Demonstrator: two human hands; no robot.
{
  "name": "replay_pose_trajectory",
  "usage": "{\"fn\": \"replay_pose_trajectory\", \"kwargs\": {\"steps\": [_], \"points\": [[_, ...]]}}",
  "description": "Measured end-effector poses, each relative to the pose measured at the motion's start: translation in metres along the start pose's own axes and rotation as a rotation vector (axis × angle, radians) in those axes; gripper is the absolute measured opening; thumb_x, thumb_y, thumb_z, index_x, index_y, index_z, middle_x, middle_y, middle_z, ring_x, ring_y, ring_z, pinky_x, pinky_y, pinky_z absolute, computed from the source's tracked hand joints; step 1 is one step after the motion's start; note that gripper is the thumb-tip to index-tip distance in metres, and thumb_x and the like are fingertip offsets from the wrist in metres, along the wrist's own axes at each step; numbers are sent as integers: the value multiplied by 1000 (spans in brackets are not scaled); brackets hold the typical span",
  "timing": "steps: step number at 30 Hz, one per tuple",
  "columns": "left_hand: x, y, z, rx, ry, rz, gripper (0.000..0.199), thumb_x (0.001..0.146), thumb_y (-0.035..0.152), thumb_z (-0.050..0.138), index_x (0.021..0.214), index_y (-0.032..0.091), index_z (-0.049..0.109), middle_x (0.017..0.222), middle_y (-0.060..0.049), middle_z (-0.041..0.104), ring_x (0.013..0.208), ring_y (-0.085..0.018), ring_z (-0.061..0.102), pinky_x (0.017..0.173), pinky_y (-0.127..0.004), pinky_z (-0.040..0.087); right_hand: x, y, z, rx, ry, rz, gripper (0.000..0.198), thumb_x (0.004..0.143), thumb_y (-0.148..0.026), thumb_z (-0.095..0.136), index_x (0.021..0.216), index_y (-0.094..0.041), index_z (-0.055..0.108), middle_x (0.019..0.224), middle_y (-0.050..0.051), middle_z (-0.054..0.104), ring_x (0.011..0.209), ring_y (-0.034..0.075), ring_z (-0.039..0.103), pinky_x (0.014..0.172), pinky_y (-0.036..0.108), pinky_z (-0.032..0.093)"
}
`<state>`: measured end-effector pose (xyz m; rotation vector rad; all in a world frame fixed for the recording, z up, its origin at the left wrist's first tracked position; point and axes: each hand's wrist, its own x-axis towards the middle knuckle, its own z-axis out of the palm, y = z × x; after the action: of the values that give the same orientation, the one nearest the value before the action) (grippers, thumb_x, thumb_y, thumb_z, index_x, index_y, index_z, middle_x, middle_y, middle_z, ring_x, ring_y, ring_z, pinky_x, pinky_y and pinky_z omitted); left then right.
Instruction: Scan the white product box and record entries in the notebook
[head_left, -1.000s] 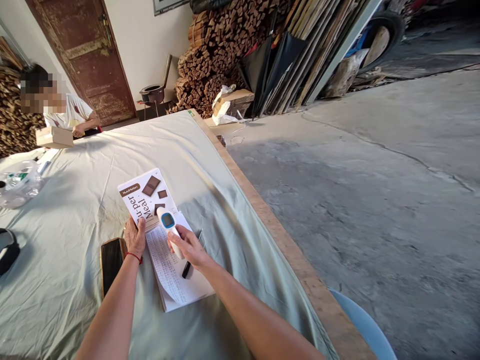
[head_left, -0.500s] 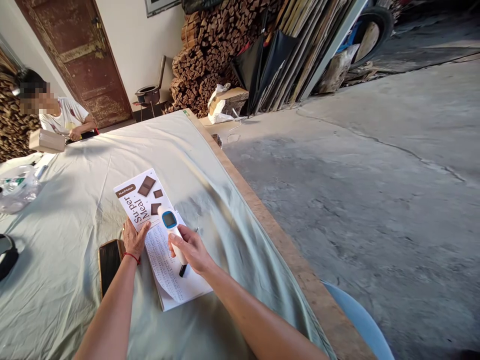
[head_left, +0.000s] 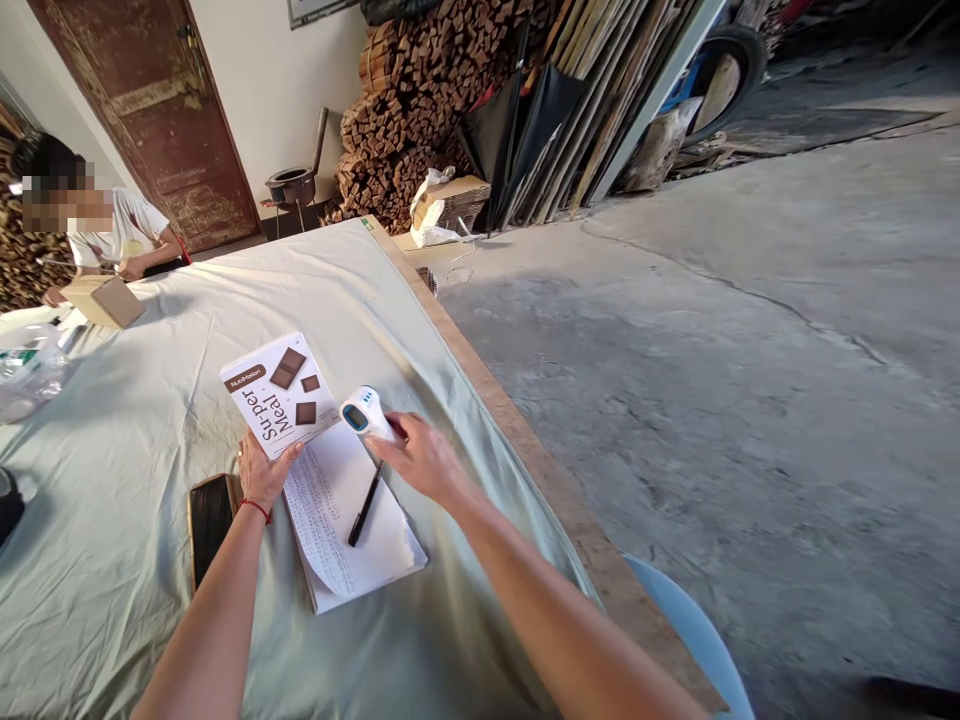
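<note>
My left hand [head_left: 261, 474] has its thumb and fingers around the lower edge of a white box [head_left: 311, 384] printed "NutriMotion Su-per Meal" with chocolate squares. In my right hand [head_left: 426, 458] is a white infrared thermometer [head_left: 375, 418], its blue-rimmed screen turned towards the left. The thermometer is held in the air to the right of the box, apart from it. Beneath both hands lies a pad of paper [head_left: 337, 530] with handwriting down its left side. A black pen [head_left: 366, 505] rests across the pad. By my left wrist lies a dark phone [head_left: 210, 525], partly hidden by my forearm.
A pale cloth covers the table [head_left: 247, 290], with a bare wooden edge along the right. Across it sits a person [head_left: 124, 230] at a cardboard box [head_left: 105, 298]. Far left are a clear plastic bag [head_left: 30, 370] and a black object [head_left: 9, 505]. A blue stool [head_left: 694, 625] stands lower right.
My right hand has moved right with the thermometer and tilted it, uncovering the pen. My left hand stays on the white box. The person's cardboard box has turned and sits lower.
</note>
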<state>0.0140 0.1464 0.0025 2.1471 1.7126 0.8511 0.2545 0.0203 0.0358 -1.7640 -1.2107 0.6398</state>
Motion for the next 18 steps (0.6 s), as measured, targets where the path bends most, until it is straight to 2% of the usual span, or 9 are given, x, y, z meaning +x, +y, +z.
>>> {"fn": "replay_pose_trajectory", "kwargs": {"steps": [2,4,8,10,12,13,15,18], "points": [[0,-1,1,-9,-2,-11,74,72,59,74,130,19,50,131,-16,60,128,-39,53,106,-56,43,3,16,-7,-313,61,38,26,81,-37,67,100,-19,68,98,9,69,87,24,64,77,34,45],[-2,-2,2,-8,1,-13,77,72,59,75,132,18,49,133,-16,59,130,-38,52,108,-55,41,2,32,-8,-512,103,82,24,84,-34,67,102,-18,69,102,11,69,90,26,64,80,35,44],[-2,-2,6,25,14,-28,79,71,55,77,135,18,47,133,-15,58,130,-37,51,111,-54,39,-3,56,-3,-665,191,103,30,86,-35,67,110,-19,68,104,13,68,93,28,62,81,38,42],[-1,-2,8,37,10,-51,81,71,54,77,137,18,46,135,-16,57,131,-37,50,111,-54,39,-6,61,-2,-675,278,15,33,87,-34,66,117,-19,67,108,14,67,98,30,59,82,40,41],[1,-2,11,54,9,-78,81,71,52,78,137,18,45,136,-16,56,133,-38,49,111,-55,39,-10,59,1,-651,319,-155,33,90,-30,63,121,-21,68,114,14,66,102,30,57,84,40,41],[1,-2,12,67,9,-90,81,71,51,78,137,18,46,136,-16,56,133,-39,48,112,-56,38,-12,57,4,-631,292,-252,31,91,-27,60,120,-23,69,115,13,66,103,29,56,85,39,41],[-1,0,12,103,-1,-112,78,71,50,79,135,18,48,136,-17,55,135,-40,46,112,-58,37,-18,53,11,-598,151,-418,30,93,-19,54,115,-27,74,115,10,67,104,27,56,87,38,41],[-9,6,9,166,-61,-145,74,76,50,76,134,13,48,136,-21,54,135,-41,47,110,-54,39,-28,56,25,-592,-50,-544,39,88,-9,50,108,-28,77,115,9,69,104,26,57,87,38,42]]}}
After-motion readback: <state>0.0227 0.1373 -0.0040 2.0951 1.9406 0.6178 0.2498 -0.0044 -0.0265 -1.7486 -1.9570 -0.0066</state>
